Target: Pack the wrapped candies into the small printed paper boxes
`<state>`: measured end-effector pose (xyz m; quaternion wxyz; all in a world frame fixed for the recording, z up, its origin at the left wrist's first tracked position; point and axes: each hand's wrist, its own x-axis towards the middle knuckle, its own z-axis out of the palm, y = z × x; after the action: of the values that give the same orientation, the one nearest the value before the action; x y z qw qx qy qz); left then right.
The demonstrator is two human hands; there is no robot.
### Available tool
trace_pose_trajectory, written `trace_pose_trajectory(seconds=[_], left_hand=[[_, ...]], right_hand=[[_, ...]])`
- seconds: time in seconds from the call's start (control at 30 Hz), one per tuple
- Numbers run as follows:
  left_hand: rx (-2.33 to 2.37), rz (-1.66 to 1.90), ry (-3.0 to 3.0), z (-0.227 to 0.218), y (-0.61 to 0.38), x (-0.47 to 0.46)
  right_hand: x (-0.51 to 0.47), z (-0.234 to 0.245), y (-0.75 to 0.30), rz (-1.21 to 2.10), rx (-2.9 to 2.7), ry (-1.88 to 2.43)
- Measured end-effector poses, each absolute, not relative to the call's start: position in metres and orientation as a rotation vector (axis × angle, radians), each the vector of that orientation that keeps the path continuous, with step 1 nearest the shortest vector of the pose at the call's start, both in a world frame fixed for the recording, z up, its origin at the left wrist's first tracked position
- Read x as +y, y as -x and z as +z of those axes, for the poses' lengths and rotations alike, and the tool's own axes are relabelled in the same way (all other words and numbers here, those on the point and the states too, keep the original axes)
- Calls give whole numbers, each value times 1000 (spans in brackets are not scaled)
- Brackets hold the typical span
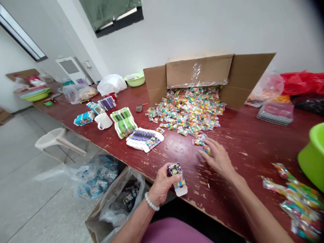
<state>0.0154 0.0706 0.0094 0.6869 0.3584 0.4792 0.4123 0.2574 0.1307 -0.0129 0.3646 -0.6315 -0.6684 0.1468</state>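
Observation:
My left hand (163, 184), with a white bead bracelet at the wrist, is closed around a small printed cardboard box (178, 179) held at the near edge of the red table (243, 141). My right hand (217, 157) lies on the table with its fingers over a few small colourful wrapped packets (201, 141). Just beyond them spreads a large heap of the same packets (188, 109), spilling out of an open cardboard carton (199, 72) lying on its side.
Stacks of flat printed box blanks (144, 138) (123, 122), a white mug (103, 120) and a phone (139, 108) lie at left. A green basin (312, 157) and bagged packets (298, 195) sit at right. Below the table edge stands a bag-lined carton (118, 206).

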Motion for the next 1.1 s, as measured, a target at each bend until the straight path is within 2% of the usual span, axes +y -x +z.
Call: trace_pose_trajectory(seconds=[0.07,0.13,0.2,0.3,0.4,0.57,0.73,0.9,1.1], left_hand=[[1177,1075,-795,4,-12,76],[1214,1118,-821,1,-6,81],[1250,1058,-898,0,2,85],[1353,977,-1106,2,19,89],[1371,883,-1195,9,35,90],[1208,897,-878,25,34,83],[909,949,-698,25,6,63],[757,737,-747,18,-3,46],[727,681,-839,23,-8,45]], right_hand=[[146,-35,-272,203,-1744,1896],[151,-54,-275,88,-1787,1951],[148,-67,-270,70,-1804,1853],[138,-71,-263,214,-1728,1630],[129,-58,-259,508,-1420,1588],[103,-9,-226,995,-852,1379],[75,29,-171,1034,-875,1205],[64,35,-155,1057,-929,1280],[58,36,-157,1124,-1016,1339]])
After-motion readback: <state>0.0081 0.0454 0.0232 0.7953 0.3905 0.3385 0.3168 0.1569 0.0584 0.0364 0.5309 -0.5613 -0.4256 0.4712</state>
